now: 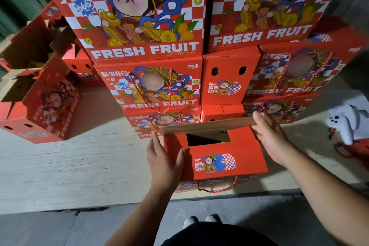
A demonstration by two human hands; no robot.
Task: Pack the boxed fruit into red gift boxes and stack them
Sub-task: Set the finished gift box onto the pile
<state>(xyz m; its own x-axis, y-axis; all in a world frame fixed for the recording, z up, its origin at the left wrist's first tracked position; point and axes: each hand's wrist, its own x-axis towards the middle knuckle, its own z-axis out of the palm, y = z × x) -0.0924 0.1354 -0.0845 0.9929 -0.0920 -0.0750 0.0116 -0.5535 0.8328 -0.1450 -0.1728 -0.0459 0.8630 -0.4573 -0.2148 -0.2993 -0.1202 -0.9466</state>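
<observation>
Standing at the near edge of a pale wooden platform (60, 166), a red gift box (225, 158) is the thing both hands are working on, and everything else can be placed from it. Its top is only partly closed: a red flap lies over the near part, a dark rectangular gap shows behind it, and a brown cardboard flap (207, 125) stands raised along the far edge. The left hand (162, 158) lies flat against the box's left side, fingers straight and together, thumb resting on the corner of the top, gripping nothing. The right hand (269, 136) is at the box's far right corner, fingers curled round the right end of the raised flap and holding it. A red rope handle (217, 187) hangs in a loop down the box's near face. Directly behind the box rises a stack of closed gift boxes (151, 84), several tiers high, printed with a cartoon figure and "FRESH FRUIT". Well to the left of the box, open gift boxes (46, 102) stand with flaps spread. To its right lies a white plush toy (345, 120) on the platform. Below the box, on the grey floor, the toes of the person's shoes (201, 220) show.
</observation>
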